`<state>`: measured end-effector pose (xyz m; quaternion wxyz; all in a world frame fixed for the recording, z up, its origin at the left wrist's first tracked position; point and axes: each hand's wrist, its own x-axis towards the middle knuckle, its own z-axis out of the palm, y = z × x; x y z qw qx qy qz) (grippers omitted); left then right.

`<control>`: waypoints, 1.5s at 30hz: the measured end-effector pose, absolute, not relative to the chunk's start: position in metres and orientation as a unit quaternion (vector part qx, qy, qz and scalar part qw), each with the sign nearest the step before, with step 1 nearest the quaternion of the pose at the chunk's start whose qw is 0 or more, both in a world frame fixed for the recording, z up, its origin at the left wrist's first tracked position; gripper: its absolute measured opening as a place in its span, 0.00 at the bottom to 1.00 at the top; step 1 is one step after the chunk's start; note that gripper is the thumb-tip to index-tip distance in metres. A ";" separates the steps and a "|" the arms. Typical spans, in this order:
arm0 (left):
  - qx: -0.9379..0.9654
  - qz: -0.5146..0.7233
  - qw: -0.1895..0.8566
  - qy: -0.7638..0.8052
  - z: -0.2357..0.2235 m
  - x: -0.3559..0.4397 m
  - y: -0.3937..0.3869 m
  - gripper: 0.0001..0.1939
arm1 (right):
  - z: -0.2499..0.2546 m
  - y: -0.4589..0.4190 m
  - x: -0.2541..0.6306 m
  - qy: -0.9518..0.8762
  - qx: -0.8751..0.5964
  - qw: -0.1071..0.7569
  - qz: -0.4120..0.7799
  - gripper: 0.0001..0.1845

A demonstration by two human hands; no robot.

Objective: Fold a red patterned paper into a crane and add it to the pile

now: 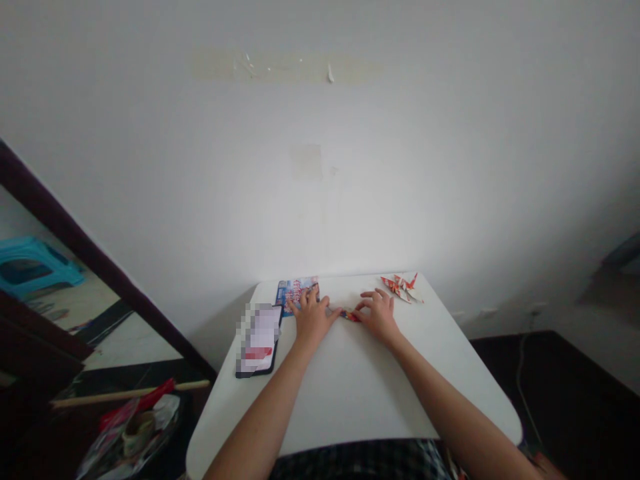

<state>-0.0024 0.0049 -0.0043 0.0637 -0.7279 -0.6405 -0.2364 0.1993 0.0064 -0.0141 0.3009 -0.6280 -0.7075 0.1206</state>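
Observation:
A small strip of folded patterned paper [350, 315], red and dark, lies between my hands near the back of the white table [345, 387]. My left hand [314, 319] has its thumb at the strip's left end, while its other fingers spread out toward a blue printed packet [287, 293]. At the right end, my right hand [381, 317] pinches the strip with thumb and forefinger, its remaining fingers raised and bent. Red-and-white folded paper pieces [400, 287], pointed in shape, rest just beyond my right hand. The fingertips partly cover the strip.
A phone [260, 340] with a blurred-out screen lies at the table's left edge. The table's back edge meets a white wall [400, 167]. On the floor to the left are a bag of odds and ends [140, 427] and a wooden stick [190, 385]. A cable [521, 360] hangs at right.

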 end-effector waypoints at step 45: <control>-0.779 -0.243 -0.034 -0.577 -0.007 0.012 -0.007 0.13 | -0.011 0.006 0.204 -0.688 -0.656 0.290 0.109 0.15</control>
